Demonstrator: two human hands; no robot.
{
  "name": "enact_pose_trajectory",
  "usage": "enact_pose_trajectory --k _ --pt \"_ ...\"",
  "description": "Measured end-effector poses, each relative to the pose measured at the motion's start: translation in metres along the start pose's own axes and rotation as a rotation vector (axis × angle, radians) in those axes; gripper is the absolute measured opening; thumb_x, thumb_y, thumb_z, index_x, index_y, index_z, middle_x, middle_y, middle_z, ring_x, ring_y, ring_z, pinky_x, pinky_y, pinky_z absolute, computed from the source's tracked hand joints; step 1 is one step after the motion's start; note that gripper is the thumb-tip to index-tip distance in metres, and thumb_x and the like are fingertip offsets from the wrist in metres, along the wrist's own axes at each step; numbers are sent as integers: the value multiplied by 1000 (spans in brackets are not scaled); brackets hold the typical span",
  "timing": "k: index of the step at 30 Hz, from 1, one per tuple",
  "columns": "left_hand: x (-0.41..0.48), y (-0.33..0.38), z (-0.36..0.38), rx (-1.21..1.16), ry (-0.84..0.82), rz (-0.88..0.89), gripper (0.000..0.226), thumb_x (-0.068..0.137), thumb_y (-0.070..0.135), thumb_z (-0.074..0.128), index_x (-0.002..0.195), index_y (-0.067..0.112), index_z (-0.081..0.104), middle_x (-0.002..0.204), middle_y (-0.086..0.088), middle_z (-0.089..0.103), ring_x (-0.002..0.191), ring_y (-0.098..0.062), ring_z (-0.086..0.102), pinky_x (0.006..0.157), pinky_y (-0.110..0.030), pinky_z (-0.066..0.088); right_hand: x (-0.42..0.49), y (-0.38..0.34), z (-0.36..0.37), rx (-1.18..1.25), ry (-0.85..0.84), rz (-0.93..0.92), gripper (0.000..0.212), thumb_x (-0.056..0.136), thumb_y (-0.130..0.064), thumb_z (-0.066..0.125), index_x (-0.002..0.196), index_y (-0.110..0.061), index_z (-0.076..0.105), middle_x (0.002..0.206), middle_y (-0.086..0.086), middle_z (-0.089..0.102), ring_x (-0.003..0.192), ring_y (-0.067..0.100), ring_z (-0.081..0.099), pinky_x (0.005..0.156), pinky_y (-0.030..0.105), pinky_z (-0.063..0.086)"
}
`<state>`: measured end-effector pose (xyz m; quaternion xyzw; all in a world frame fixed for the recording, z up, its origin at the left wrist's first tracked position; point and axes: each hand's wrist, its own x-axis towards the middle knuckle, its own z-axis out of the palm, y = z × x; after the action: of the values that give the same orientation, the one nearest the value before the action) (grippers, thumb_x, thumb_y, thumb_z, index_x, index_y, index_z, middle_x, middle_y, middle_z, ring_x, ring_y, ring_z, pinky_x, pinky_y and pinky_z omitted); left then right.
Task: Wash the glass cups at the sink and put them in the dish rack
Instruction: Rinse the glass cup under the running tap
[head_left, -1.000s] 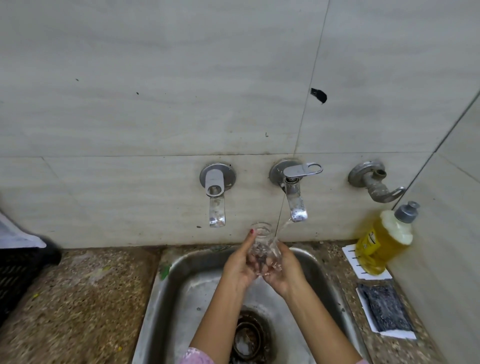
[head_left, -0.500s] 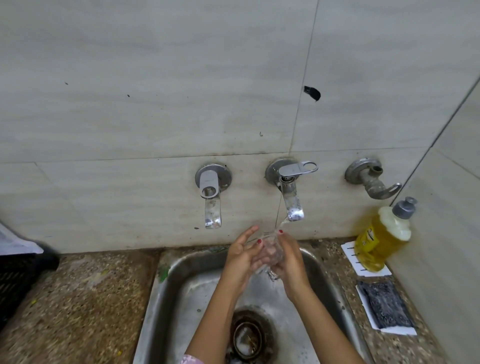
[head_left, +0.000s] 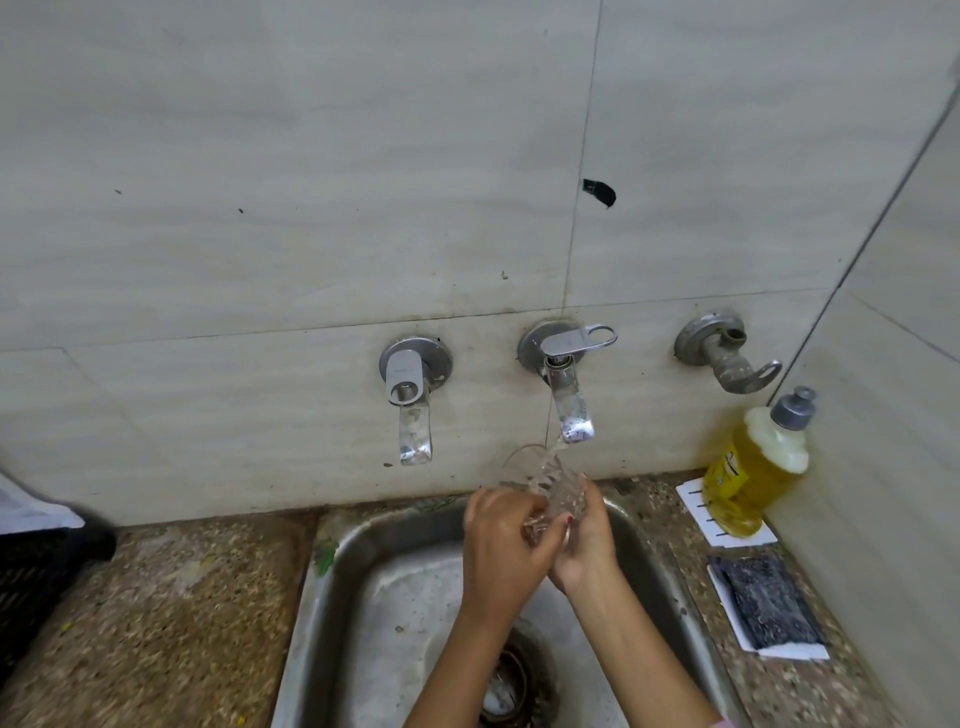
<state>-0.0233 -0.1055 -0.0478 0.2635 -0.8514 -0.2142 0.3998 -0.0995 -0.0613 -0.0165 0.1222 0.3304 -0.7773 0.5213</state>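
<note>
Glass cup (head_left: 540, 475) is held under the stream of the middle tap (head_left: 569, 410), above the back rim of the sink (head_left: 332, 566) and close to the back edge of the desk (head_left: 156, 597) where it meets the tiled wall. Its exact tilt is hard to read through the water. Your left hand (head_left: 501, 540) is curled round the lower body of the cup. Your right hand (head_left: 584, 538) closes on the opposite side, so both hands are clamped on the glass. Finding one: the glass is wet and both hands are under running water, so a slackened grip would likely let it slide. A fall from there lands it on the steel basin or the drain (head_left: 509, 686), where it may crack. Finding two: the cup's mouth sits just beside the spout, and lifting or turning it carelessly could knock the rim against metal and chip it. Finding three: water striking the glass may deflect over the rim onto the desk, wetting the path you must cross. Finding four: the dark crate (head_left: 31, 582) at the left edge of the desk, possibly the rack, is well apart from the sink. Carrying a dripping cup that far one-handed raises the chance of a drop. Finding five: the soap bottle (head_left: 753, 473) leans at the back right corner, and a wide swing of your right arm could topple it.
</note>
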Motion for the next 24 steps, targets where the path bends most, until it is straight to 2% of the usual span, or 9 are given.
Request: enact_pose_trajectory --k 3,5,7,10,12,15,20,22,24 --pt "1 13 1 -148 -99 -135 15 78 25 60 83 23 73 85 11 70 81 12 50 91 -20 41 3 1 -4 -61 -34 -54 40 95 -37 41 89 -5 63 66 9 68 58 18 66 52 24 54" --pt "11 27 -7 -492 -245 -548 15 84 15 61 90 21 73 87 9 72 80 10 58 87 -23 50 7 1 -9 -164 -21 -176 23 92 -26 50 94 -6 60 70 7 66 58 16 64 55 25 53" --pt "24 29 -20 -1079 -300 -1086 15 91 17 54 91 14 69 78 3 73 79 -9 66 82 -37 52 10 -2 -14 -380 3 -335 13 87 -12 60 101 -10 59 87 8 66 70 16 65 65 28 53" --pt "36 16 -32 -1330 -240 -1382 21 93 29 50 85 14 63 68 2 72 80 -17 63 96 -48 40 7 -8 -17 -784 -52 -521 34 77 -2 70 101 -22 59 108 -1 63 101 13 60 90 30 49" --pt "34 16 -32 -1176 -226 -1314 17 92 25 54 81 17 63 59 5 69 68 -12 64 92 -44 45 3 -11 -14 -897 -105 -573 35 75 2 71 96 -23 58 101 -5 63 99 7 58 89 25 47" --pt "30 21 -25 -891 -112 -948 18 90 10 58 74 11 68 62 -5 69 54 -14 63 63 -29 52 2 -11 -8 -1037 -16 -656 10 88 -8 59 86 -19 58 83 -3 63 78 7 59 73 23 47" --pt "23 21 -20 -755 -136 -600 21 91 5 55 77 10 70 65 -3 70 61 -14 66 63 -29 55 2 -8 -7 -1150 226 -749 29 97 -19 40 75 -5 54 63 3 55 62 20 53 56 29 37" --pt "21 24 -21 -738 -117 -571 25 91 6 55 73 12 71 64 -2 70 63 -15 66 64 -29 55 2 -7 -7 -1129 201 -812 31 95 -17 40 72 -2 54 60 5 54 59 20 51 55 30 36" --pt "23 26 -25 -747 -72 -749 29 93 16 53 69 10 69 62 -3 68 60 -16 65 62 -27 52 -1 -1 -11 -1213 107 -1036 34 93 -23 38 73 -1 56 61 6 55 56 18 51 54 28 38"
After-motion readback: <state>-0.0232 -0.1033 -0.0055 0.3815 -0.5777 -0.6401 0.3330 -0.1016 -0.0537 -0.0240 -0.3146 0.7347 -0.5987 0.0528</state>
